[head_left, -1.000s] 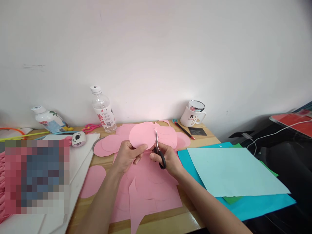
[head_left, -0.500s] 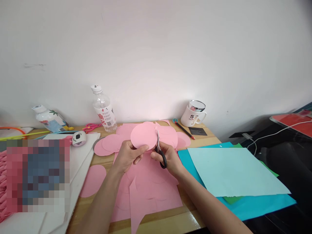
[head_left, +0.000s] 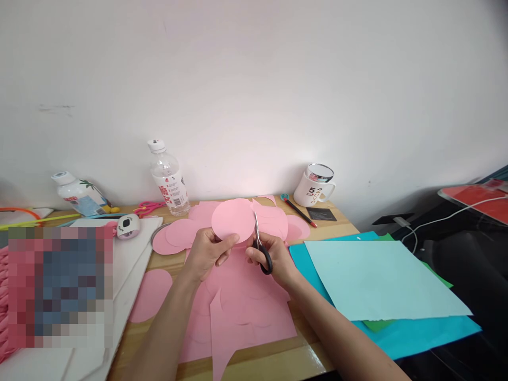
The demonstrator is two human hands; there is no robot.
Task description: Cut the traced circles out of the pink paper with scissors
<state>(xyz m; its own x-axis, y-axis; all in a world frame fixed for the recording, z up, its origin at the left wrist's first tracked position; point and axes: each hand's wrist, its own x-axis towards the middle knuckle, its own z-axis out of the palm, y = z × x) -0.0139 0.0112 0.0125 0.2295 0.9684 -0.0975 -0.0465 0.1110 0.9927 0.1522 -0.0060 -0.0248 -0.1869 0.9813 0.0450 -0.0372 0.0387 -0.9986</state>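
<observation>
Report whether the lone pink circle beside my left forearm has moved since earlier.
No; judged against the clear bottle, the lone pink circle lies where it did.

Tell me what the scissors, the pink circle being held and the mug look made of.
Scissors: metal blades, judging by their silvery shine; black handles, probably plastic.
Pink circle: matte paper or thin card, judging by its flat, even face and clean thin edge.
Mug: smooth white, perhaps ceramic, though coated metal is possible; its silvery rim looks like polished metal or metallic plastic.
</observation>
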